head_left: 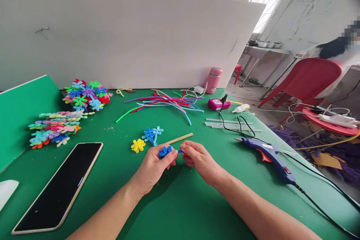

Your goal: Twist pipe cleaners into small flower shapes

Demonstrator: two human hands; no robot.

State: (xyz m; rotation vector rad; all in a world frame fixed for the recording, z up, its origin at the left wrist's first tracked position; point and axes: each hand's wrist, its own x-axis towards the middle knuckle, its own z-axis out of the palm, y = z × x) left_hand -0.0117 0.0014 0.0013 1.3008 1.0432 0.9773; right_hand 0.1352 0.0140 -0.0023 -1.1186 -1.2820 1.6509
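Head: blue flower (165, 151) part-hidden

Table (197, 210), green top. On it: dark-screened phone (59, 187); fuzzy flower pile (87, 95); multicoloured fuzzy stems (165, 103), crossed; yellow flower (138, 145), beside blue flowers (152, 134); wooden stick (181, 138); clear glue sticks (216, 123); blue glue gun (270, 155), red trigger; pink bottle (213, 80), upright; white-capped tube (240, 108).
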